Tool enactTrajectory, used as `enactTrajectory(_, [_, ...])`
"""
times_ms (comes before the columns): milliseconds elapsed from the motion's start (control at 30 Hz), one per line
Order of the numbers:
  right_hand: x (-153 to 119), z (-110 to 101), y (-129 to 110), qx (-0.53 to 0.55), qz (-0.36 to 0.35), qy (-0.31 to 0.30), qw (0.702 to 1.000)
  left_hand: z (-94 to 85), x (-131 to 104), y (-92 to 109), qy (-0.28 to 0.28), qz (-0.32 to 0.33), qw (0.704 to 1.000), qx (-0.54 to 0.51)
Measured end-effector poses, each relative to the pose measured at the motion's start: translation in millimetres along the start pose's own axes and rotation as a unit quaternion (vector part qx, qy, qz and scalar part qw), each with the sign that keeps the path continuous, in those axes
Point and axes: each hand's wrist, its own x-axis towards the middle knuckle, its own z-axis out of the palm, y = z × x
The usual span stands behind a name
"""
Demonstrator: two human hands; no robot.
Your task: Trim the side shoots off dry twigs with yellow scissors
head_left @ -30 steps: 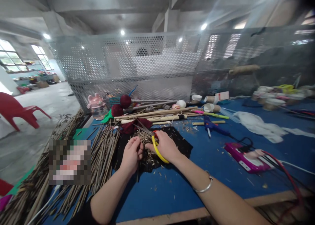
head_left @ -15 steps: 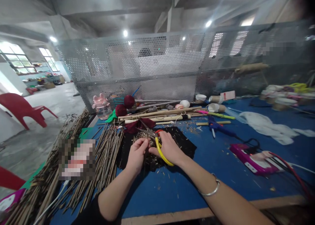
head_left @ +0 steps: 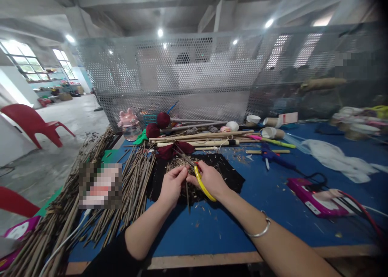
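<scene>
My left hand (head_left: 173,184) is closed, thumb pressed to the fingers, at a thin brown twig (head_left: 187,195) that points down toward me. My right hand (head_left: 210,180) is wrapped round the yellow handle of the scissors (head_left: 198,176), whose blades point up and to the left. Both hands nearly touch, above a black cloth (head_left: 232,174) strewn with small chips. Dark red fabric (head_left: 174,149) lies just behind the blade tips. A bunch of thin sticks (head_left: 136,184) is spread to the left of the cloth.
Longer branches (head_left: 65,200) and a blurred-out phone-like object lie left. Behind are red yarn balls (head_left: 163,120) and pale rods (head_left: 206,136). To the right are a blue glue gun (head_left: 274,157), a magenta power strip (head_left: 315,200) and white plastic (head_left: 339,159). A perforated screen (head_left: 194,77) stands behind.
The view has shifted slightly, so most things sit further right. A twig now shows hanging below my fingers, where none was clear before. The scissors remain in my right hand.
</scene>
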Motion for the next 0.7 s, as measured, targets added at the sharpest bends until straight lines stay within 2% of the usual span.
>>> enactTrajectory(367, [4.3, 1.5, 0.5, -0.062, 0.015, -0.027, 0.998, -1.7, 1.5, 1.4, 0.026, 0.0, 1.0, -0.003])
enactTrajectory(533, [0.7, -2.1, -2.1, -0.065, -0.009, -0.02, 0.998, -2.4, 3.0, 0.4, 0.036, -0.018, 0.999, 0.005])
enactTrajectory(700, [0.3, -2.6, -2.9, -0.049, -0.047, -0.005, 0.998, -3.7, 2.3, -2.0, 0.01, -0.004, 1.0, 0.024])
